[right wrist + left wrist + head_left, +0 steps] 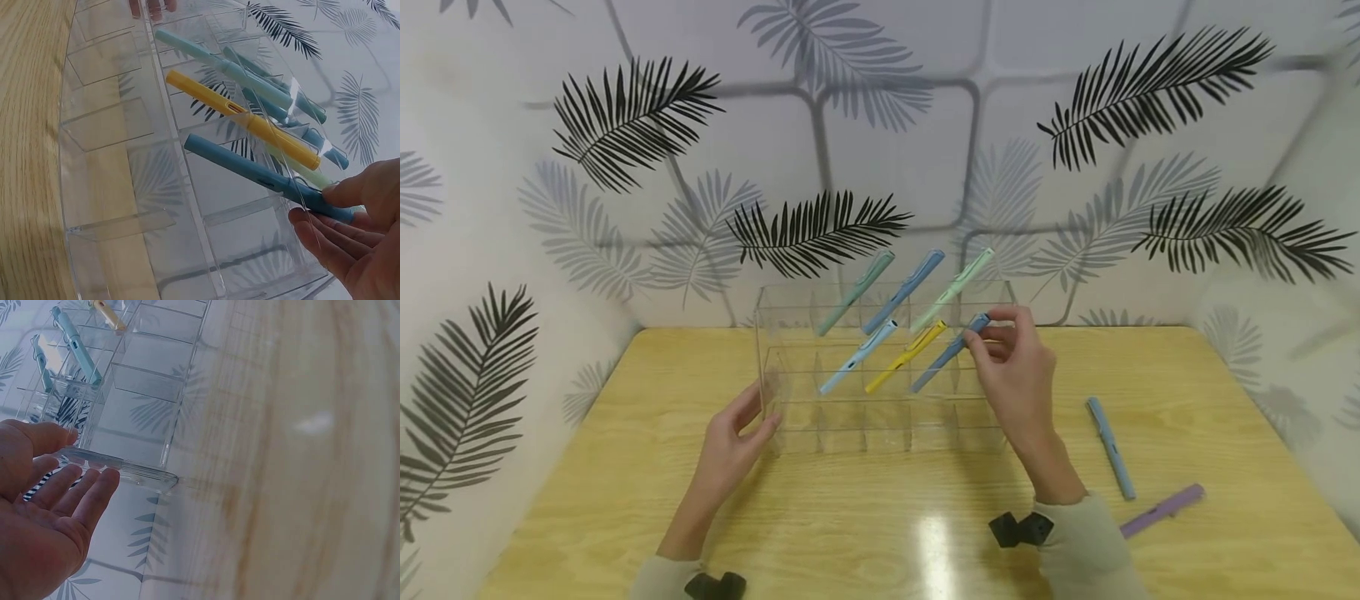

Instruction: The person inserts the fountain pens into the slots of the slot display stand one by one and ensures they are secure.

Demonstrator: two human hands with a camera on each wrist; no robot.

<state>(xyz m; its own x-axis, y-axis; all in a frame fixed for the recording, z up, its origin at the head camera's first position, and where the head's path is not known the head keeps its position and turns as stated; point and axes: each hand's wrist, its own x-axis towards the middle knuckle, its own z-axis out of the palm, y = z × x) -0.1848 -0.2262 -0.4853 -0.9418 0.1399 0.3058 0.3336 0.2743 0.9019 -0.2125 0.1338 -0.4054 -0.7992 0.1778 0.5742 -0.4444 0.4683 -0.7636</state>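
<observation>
A clear pen rack [835,442] with tiers of compartments stands on the table. My right hand [1018,367] pinches the cap end of a blue pen [942,362], which leans at a slant in the middle tier; the right wrist view shows thumb and fingers at its cap. Beside it lean a yellow pen [904,358] and a light blue pen [857,358]. The top tier bears a green pen [855,293], another blue pen [902,292] and a pale green pen [952,289]. My left hand [56,500] holds the rack's left side wall between thumb and fingers.
To the right, a grey-blue pen [1111,448] and a purple pen [1163,510] lie on the wooden table [625,467]; the right sleeve partly covers the purple one. Behind the rack rises a wall covering [895,158] with a leaf pattern.
</observation>
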